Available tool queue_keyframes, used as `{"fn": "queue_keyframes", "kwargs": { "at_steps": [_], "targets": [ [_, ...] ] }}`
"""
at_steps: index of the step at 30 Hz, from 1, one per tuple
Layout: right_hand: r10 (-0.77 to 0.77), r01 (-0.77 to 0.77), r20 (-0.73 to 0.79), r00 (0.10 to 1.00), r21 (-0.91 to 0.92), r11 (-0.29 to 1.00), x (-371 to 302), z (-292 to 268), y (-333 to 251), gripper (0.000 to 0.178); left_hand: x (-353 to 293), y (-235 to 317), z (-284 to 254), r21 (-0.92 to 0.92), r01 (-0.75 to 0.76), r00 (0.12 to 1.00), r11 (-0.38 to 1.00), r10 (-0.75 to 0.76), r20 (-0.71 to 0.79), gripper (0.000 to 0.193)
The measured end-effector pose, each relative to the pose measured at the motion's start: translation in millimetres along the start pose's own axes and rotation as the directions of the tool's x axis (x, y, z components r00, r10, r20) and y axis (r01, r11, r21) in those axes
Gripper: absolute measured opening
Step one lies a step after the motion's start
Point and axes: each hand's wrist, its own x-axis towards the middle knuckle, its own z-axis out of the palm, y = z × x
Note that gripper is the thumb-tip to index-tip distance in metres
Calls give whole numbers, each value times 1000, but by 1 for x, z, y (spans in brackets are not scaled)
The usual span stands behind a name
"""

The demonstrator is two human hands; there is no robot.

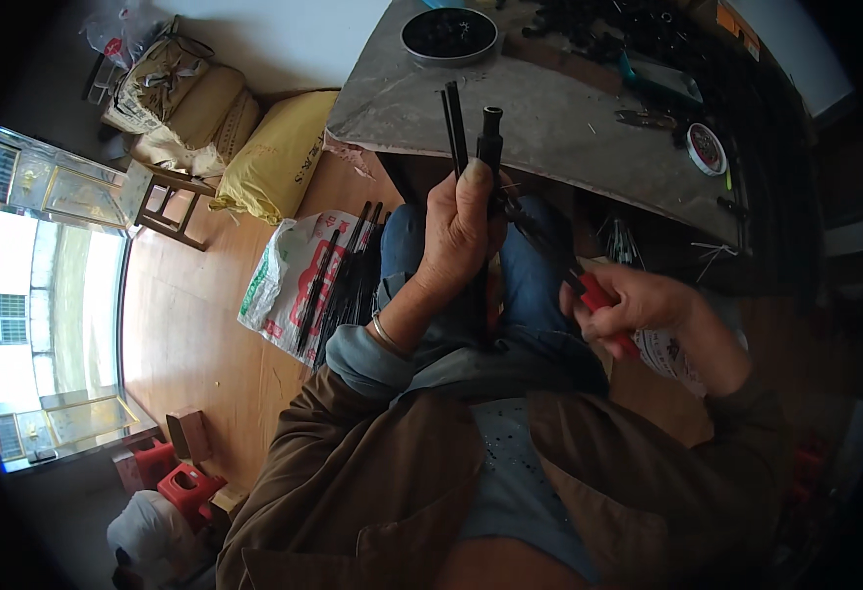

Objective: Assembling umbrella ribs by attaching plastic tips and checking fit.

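My left hand (459,221), thumb up, grips upright black rods (455,123); my right hand (643,303) curls tightly around red-handled pliers (592,287).

Small workshop room
Upper right, a worktable (549,113) strewn with small black parts (598,22); upper left, bulging sacks (279,152).

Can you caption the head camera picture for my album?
The left hand grips black rods while the right hand holds red-handled pliers.
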Motion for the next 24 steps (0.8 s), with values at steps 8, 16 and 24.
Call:
{"fn": "queue_keyframes", "kwargs": {
  "at_steps": [8,16,24],
  "targets": [
    [-129,149,-83,988,333,931,2,6,10,34,4,-1,-8,-1,13,1000,1000,-12,22,53],
    [-331,92,-303,894,-599,795,10,6,-19,31,1,-2,-15,-29,11,999,1000,-12,-31,49],
    [-135,-81,237,962,721,689,15,17,19,35,4,0,-12,-65,-4,993,998,11,118,50]
  ]
}}
